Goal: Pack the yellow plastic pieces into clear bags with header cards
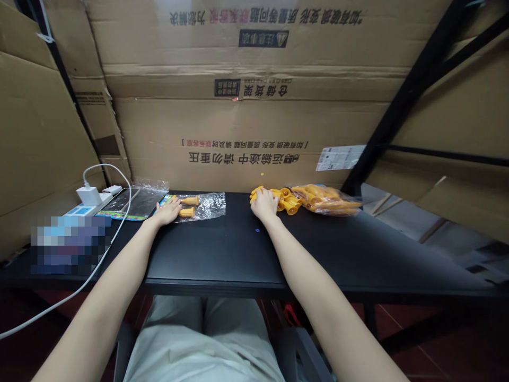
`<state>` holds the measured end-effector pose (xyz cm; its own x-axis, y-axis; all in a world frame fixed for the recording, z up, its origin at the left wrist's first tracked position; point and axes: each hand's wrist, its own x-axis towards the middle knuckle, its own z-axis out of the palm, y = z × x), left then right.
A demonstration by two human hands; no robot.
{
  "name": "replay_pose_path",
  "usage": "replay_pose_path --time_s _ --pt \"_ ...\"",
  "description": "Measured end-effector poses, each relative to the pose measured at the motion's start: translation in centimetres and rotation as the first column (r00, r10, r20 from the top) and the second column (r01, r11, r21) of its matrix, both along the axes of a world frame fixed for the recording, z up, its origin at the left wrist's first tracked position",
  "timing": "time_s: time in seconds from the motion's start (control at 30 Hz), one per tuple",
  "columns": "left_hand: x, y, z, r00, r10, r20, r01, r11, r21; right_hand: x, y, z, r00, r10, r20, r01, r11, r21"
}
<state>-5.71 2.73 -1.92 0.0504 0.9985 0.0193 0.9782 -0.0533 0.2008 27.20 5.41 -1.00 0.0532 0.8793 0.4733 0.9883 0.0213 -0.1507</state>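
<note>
My left hand lies flat with its fingers stretched over the left end of a clear plastic bag. Two orange plastic pieces with flared ends lie side by side at the bag, right by my fingertips. Further right, my right hand curls its fingers over the near side of a pile of loose orange plastic pieces; one piece shows past its left edge. What lies under the palm is hidden. A clear bag full of similar orange pieces adjoins the pile.
A stack of flat clear packages lies left of my left hand. Beyond it stand a white power strip with a charger and a white cable. Cardboard walls the back of the black table. A black post rises at the right.
</note>
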Motion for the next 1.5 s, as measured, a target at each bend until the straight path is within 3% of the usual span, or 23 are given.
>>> replay_pose_path --time_s 0.2,0.4,0.53,0.7,0.8,0.93,1.07,1.17,1.23,1.37,1.43,1.5 --pt "-0.1 0.1 -0.1 1.0 -0.012 0.013 0.012 1.0 -0.003 1.1 0.8 -0.6 0.986 -0.129 0.108 0.139 0.986 -0.095" --pt "0.0 0.0 -0.1 1.0 -0.008 0.002 0.008 1.0 0.012 1.4 0.8 -0.3 0.993 -0.086 0.075 0.092 0.993 -0.072" --pt "-0.1 0.1 -0.2 1.0 -0.005 0.005 0.005 1.0 0.016 0.7 -0.2 0.8 1.0 -0.016 0.012 0.016 0.997 0.071" --pt "-0.2 0.3 -0.4 1.0 -0.02 0.012 0.02 1.0 0.02 -1.0 -0.8 2.1 0.964 0.143 -0.223 -0.07 0.949 0.306" --pt "-0.2 0.3 -0.5 1.0 -0.016 0.014 0.016 1.0 0.014 -1.9 -0.3 1.9 0.834 0.23 -0.502 -0.099 0.956 0.275" --pt "-0.1 0.2 -0.4 1.0 -0.023 0.021 0.023 1.0 0.013 -3.1 0.4 0.9 0.484 0.278 -0.83 -0.217 0.957 0.194" --pt "0.5 0.1 -0.5 0.999 -0.046 0.023 0.046 0.999 0.007 -4.3 -0.1 0.3 0.169 0.175 -0.97 -0.356 0.929 0.106" --pt "1.0 0.1 -0.5 0.997 -0.071 0.012 0.071 0.997 0.01 -4.9 -1.0 0.5 0.017 0.032 -0.999 -0.509 0.86 0.019" --pt "1.3 0.1 -0.5 0.997 -0.082 0.009 0.082 0.997 0.015 -5.0 -1.6 0.9 -0.022 -0.054 -0.998 -0.611 0.791 -0.029" --pt "1.4 -0.1 -0.3 0.997 -0.083 0.0 0.083 0.996 0.014 -4.6 -2.0 1.6 -0.006 -0.186 -0.983 -0.714 0.689 -0.125" --pt "1.5 -0.3 -0.1 0.997 -0.078 -0.011 0.078 0.997 0.015 -4.4 -1.9 1.7 0.043 -0.201 -0.979 -0.703 0.689 -0.173" --pt "1.6 -0.5 0.2 0.996 -0.082 -0.029 0.083 0.996 0.03 -4.3 -1.8 1.7 0.158 -0.166 -0.973 -0.64 0.733 -0.229"
